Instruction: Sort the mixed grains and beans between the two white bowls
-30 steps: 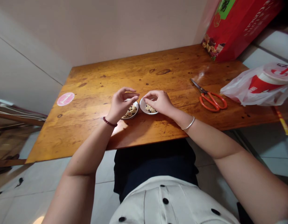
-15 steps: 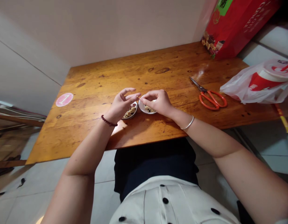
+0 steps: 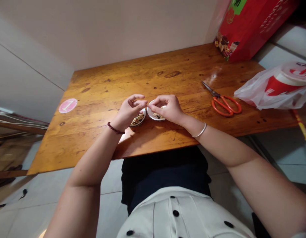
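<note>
Two small white bowls stand side by side near the table's front edge. The left bowl [image 3: 142,119] holds pale and dark beads or beans [image 3: 137,119]; the right bowl [image 3: 152,114] has similar pieces [image 3: 158,116] in it. Over the left bowl is my left hand [image 3: 130,110], thumb and a finger pinched together, the other fingers loosely curved. My right hand [image 3: 169,107] hovers above the right bowl with thumb and forefinger pinched. The two pinches nearly meet between the bowls. Whatever they hold is too small to make out.
Orange-handled scissors [image 3: 226,104] lie on the wooden table [image 3: 105,142] to the right. Beyond them stands a lidded cup [image 3: 283,84] in a plastic bag [image 3: 252,94]. A red box [image 3: 252,29] is at the back right, and a round pink number sticker [image 3: 68,105] at the left.
My hands have drawn very slightly apart at the fingertips, and the left fingers are a little lower. The bowls stay in place.
</note>
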### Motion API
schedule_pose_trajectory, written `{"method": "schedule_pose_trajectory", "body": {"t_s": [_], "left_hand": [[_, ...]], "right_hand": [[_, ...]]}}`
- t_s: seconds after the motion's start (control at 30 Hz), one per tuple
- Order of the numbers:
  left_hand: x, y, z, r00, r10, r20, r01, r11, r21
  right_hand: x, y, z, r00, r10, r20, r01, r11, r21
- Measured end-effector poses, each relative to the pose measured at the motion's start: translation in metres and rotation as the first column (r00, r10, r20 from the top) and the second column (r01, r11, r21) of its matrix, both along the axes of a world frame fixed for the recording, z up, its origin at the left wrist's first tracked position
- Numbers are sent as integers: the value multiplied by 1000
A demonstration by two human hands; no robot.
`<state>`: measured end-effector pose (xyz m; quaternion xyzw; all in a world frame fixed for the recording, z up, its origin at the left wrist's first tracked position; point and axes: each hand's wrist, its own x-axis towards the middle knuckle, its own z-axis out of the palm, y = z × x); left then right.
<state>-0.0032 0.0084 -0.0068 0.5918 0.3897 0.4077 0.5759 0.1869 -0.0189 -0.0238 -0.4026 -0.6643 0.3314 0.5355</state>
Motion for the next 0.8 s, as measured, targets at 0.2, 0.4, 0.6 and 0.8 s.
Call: {"method": "schedule_pose_trajectory", "body": {"t_s": [0.2,0.4,0.6,0.8], "left_hand": [[-1,1,-1,1000,-19,20,19,1000,3],[-1,0,1,999,-39,38,39,999,6],[3,-3,5,994,-6,111,15,997,-76],[3,-3,5,988,-5,157,21,995,-97]], "right_hand": [[0,-2,2,1000,11,-11,-11,1000,1],[1,-2,2,1000,15,6,-15,999,34],[1,1,-1,1000,9,7,-9,998,65],[0,1,-2,1000,-18,16,17,997,69]]}}
